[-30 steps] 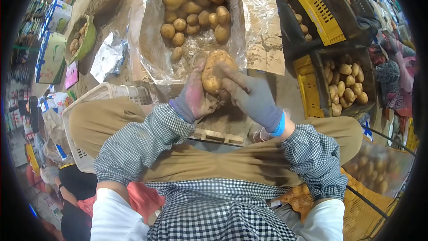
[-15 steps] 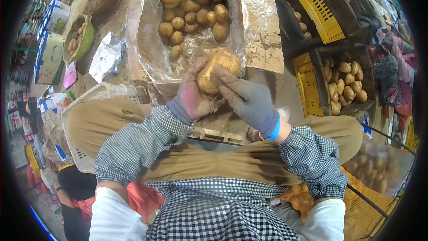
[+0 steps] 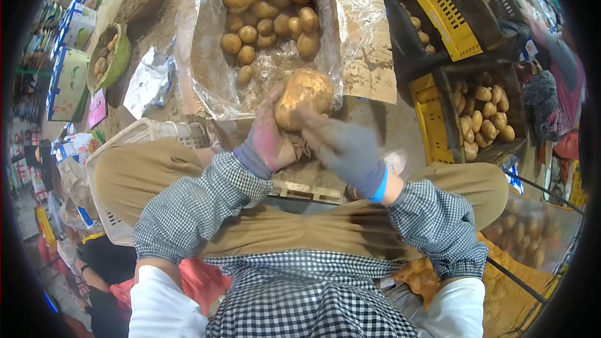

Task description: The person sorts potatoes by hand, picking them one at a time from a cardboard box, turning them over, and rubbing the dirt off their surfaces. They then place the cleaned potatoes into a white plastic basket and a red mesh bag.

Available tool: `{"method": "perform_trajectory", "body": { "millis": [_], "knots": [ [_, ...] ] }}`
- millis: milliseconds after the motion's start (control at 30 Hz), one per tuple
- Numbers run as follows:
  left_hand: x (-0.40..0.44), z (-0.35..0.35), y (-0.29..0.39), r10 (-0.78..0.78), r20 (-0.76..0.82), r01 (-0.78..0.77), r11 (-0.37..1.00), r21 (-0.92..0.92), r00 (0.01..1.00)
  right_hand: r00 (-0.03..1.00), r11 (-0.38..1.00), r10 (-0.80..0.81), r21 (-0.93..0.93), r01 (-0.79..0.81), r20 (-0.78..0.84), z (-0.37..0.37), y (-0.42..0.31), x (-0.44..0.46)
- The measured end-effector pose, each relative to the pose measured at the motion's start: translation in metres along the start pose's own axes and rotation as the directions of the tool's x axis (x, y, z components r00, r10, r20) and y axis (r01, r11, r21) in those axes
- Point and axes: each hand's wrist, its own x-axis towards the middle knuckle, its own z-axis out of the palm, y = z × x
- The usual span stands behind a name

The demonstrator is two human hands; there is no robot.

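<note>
My left hand [image 3: 268,134], in a grey glove with a pink palm, is closed around the left side and underside of a large, dirt-coated potato [image 3: 308,91]. My right hand [image 3: 344,147], gloved in grey with a blue band at the wrist, is at the potato's lower right side. Its fingers point at the skin but are smeared by motion, so their exact pose and contact are unclear. Just beyond my hands stands a cardboard box [image 3: 366,37] lined with clear plastic, with several potatoes [image 3: 265,9] and loose soil inside.
To the right, a yellow-and-black crate [image 3: 432,119] holds potatoes; another yellow crate [image 3: 447,19] stands behind it. A white plastic basket [image 3: 113,169] is by my left knee. Farther left are a green bowl [image 3: 119,59] of potatoes and crumpled plastic [image 3: 149,81]. Another person [image 3: 566,81] is at far right.
My right hand has shifted slightly down and left against the potato and is now blurred. My left hand still holds the potato, barely moved. The person at far right has changed posture.
</note>
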Motion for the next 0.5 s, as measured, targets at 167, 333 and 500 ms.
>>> {"method": "perform_trajectory", "body": {
  "millis": [167, 333, 500],
  "knots": [
    [-0.005, 0.004, 0.006, -0.125, 0.240, 0.129, 0.992, -0.004, 0.963, 0.860, 0.785, 0.499, 0.366, -0.500, 0.104, -0.024, -0.007, 0.021],
    [-0.008, 0.013, 0.005, -0.122, 0.220, 0.133, 0.990, -0.039, 0.968, 0.959, 0.935, 0.267, 0.212, -0.282, 0.097, -0.019, -0.003, 0.009],
    [-0.011, 0.018, 0.003, -0.138, 0.244, 0.143, 0.990, -0.004, 0.960, 0.831, 0.741, 0.551, 0.411, -0.531, 0.079, -0.026, -0.001, 0.016]
  ]
}}
